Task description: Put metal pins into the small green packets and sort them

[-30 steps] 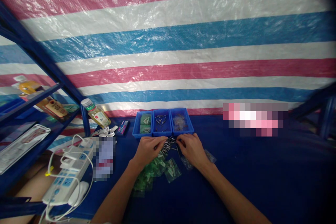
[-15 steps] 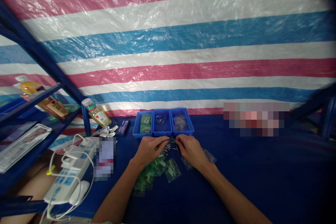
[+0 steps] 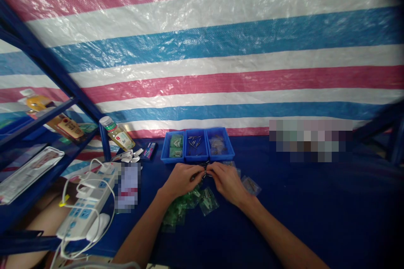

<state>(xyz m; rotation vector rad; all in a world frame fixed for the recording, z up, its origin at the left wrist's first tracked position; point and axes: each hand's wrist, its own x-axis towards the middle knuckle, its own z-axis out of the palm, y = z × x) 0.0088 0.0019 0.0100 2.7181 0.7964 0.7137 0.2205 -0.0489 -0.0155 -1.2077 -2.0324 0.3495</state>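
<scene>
A person sits at a desk point(image 3: 299, 206) draped in dark blue cloth, both forearms reaching in from the near edge. The left hand point(image 3: 181, 180) and right hand point(image 3: 227, 183) meet in the middle, their fingers point(image 3: 198, 172) curled inward and drawn tightly together, with the grip on each side closed around a small cluster of thin metal pins point(image 3: 204, 169). The fingers hide most of the pins, so I can't tell exactly how many are pinched or which hand holds them. The cluster sits just in front of three blue plastic trays point(image 3: 195, 160) standing side by side: green packets fill the left one, loose pins lie in the middle one, and a clear bag sits in the right one. Green plastic bags point(image 3: 178, 212) lie in a heap just below the hands, and a clear bag point(image 3: 251, 185) lies near the right hand. Further left are a white power strip point(image 3: 85, 206), a bottle point(image 3: 116, 133) and a small blue box point(image 3: 149, 150), beside a blue metal shelf point(image 3: 38, 124), with a striped tarp point(image 3: 202, 50) behind.
</scene>
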